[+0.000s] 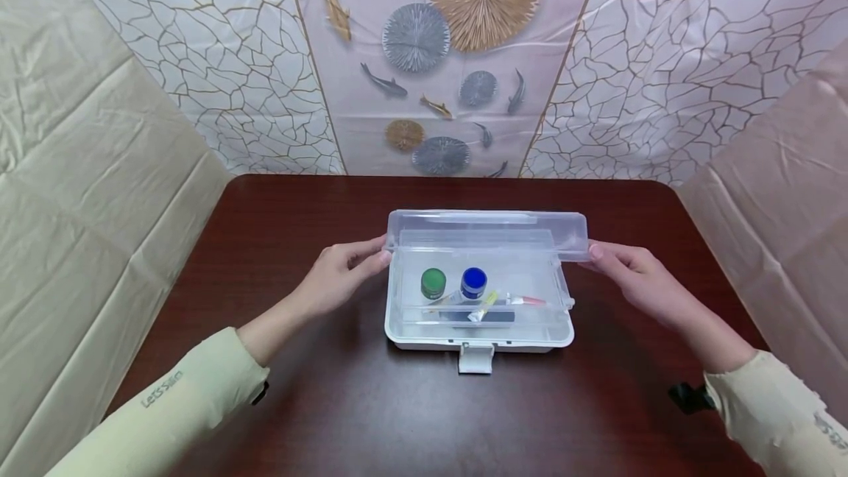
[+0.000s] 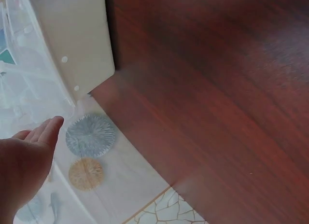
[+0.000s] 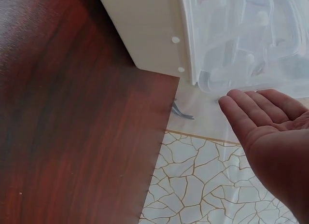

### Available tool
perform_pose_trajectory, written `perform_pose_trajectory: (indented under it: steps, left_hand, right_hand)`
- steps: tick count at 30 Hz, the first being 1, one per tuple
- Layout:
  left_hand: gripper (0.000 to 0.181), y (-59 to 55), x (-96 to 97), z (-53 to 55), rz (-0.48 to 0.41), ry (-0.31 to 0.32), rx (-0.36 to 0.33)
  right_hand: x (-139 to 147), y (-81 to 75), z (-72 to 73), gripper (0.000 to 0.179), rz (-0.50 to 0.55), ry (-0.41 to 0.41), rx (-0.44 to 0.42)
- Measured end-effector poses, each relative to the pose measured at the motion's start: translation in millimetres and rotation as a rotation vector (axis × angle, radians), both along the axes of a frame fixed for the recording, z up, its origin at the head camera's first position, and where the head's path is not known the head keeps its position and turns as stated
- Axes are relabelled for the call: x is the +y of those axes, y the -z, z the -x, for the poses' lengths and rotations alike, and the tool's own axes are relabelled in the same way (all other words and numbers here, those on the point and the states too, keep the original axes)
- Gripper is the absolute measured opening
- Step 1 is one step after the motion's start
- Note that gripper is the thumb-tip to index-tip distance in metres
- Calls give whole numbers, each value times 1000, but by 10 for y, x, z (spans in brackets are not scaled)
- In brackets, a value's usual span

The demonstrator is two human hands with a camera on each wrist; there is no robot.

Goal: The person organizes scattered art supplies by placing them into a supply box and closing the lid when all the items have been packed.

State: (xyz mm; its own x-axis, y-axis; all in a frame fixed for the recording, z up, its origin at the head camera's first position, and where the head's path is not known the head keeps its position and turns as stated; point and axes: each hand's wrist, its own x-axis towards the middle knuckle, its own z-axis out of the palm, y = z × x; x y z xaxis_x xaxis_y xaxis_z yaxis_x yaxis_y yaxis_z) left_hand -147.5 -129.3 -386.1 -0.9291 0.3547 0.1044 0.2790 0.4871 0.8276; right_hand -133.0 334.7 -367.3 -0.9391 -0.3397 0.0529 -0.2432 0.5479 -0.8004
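Observation:
A white plastic storage box with a latch at its front sits on the table, its clear lid raised and tilted at the back. My left hand holds the lid's left end between thumb and fingers. At the right end, my right hand pinches the lid's corner. Inside the box are a green jar, a blue jar, a small tube with yellow and a small tube with red. Both wrist views show fairly straight fingers at the clear lid.
The dark wooden table extends around the box. Behind its far edge hangs a patterned cloth. Beige cloth walls stand at the left and right sides.

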Motion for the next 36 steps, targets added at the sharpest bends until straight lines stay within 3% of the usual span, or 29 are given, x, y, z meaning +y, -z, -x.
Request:
perform_pose_trajectory:
  steps: [5,12,23,36]
  left_hand:
    - [55,101,-35,-85,29,71,86]
    - [64,223,-54,-210,66,141,193]
    - [73,394,-35,-358,96,152,236]
    - [80,540,-35,-453,126,133,265]
  right_hand:
    - [-5,76,-112,43,-105,50,54]
    - [-29,194,-251,48,-90,46,70]
    - [-62,370,-409,52,-71,-1,194]
    - [-73,567,-477,62,-102,-30,311]
